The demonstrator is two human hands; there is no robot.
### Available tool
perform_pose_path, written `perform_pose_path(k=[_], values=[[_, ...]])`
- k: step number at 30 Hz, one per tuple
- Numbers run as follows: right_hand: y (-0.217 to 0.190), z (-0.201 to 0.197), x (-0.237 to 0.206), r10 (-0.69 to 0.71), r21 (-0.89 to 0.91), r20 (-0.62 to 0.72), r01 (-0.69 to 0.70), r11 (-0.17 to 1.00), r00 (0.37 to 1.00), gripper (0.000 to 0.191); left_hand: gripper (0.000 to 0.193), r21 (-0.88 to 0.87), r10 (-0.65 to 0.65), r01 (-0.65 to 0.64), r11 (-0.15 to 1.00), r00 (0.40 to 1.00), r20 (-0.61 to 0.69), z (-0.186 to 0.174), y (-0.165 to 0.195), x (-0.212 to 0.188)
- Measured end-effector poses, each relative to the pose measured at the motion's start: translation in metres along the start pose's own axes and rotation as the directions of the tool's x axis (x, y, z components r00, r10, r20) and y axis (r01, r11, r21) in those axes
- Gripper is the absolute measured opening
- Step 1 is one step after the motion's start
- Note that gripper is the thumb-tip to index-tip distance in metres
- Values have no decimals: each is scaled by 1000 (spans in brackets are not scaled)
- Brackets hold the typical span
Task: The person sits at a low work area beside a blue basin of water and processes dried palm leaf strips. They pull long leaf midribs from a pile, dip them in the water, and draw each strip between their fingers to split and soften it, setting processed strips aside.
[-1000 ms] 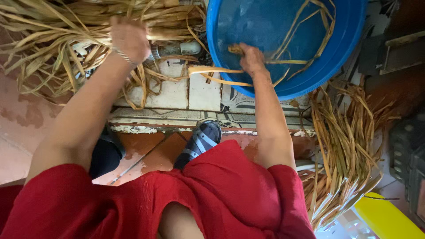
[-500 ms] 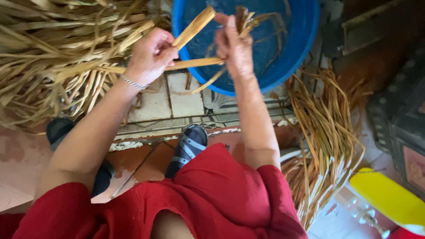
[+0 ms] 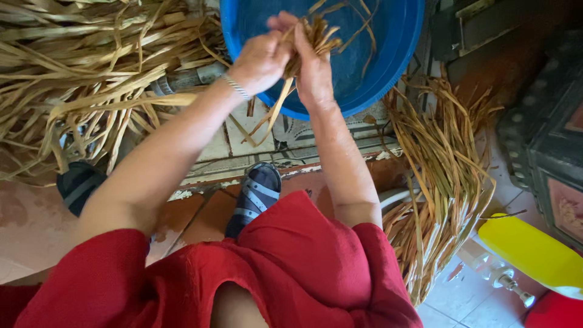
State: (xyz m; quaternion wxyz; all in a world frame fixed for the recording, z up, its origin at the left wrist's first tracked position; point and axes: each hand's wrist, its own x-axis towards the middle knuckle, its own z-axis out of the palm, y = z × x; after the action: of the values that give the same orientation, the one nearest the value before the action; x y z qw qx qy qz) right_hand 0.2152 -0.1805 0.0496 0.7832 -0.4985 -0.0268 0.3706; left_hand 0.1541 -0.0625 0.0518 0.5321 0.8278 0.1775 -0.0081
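A heap of dried leaves (image 3: pixel 91 67) is spread to the left of the hands, close enough to be reached by the left arm, with several blades trailing under the left forearm. A blue tub (image 3: pixel 388 54) is set straight ahead of the hands, and its near rim is passed under both wrists, so whatever is held hangs over its bowl; a few loose strands are seen inside it. To the right of the right arm a second bundle of leaves (image 3: pixel 443 182) is laid in a long, more orderly sheaf, running from beside the tub down to the tiled floor (image 3: pixel 243 143). Further right and lower, a yellow bottle (image 3: pixel 531 252) is lying on its side, well apart from the hands.

Below the hands, a red garment (image 3: pixel 273 273) is draped over the knees, and a sandalled foot (image 3: pixel 255 194) is planted on the step between the arms.

A small bunch of strands (image 3: pixel 306 42) is held over the tub between the two hands. The left hand (image 3: pixel 261 61) is closed around the bunch from the left, a bracelet (image 3: pixel 235 87) at its wrist. The right hand (image 3: pixel 313 70) is pressed against it from the right, fingers curled about the same strands, so the bunch is gripped from both sides and its loose ends are left dangling below the palms toward the tub's rim.
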Motion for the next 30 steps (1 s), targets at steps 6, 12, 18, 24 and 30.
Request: perform_pose_path(k=[6,12,18,24,30], values=[[11,-3,23,-34,-67,-254,17,998,967,33,34,163,-25,29,986,999,-28,19,8,10],[-4,-21,39,203,198,-370,-137,971,906,28,34,113,-137,137,984,991,-7,37,12,-15],[-24,-55,54,162,305,-456,-17,952,875,29,32,242,-81,38,969,982,170,40,14,-36],[-54,-104,68,47,204,-624,105,973,780,30,23,209,70,-102,973,985,155,38,-1,-68],[-86,-153,77,-198,-36,-727,251,967,658,39,15,255,108,-146,956,981,158,20,-12,-99]])
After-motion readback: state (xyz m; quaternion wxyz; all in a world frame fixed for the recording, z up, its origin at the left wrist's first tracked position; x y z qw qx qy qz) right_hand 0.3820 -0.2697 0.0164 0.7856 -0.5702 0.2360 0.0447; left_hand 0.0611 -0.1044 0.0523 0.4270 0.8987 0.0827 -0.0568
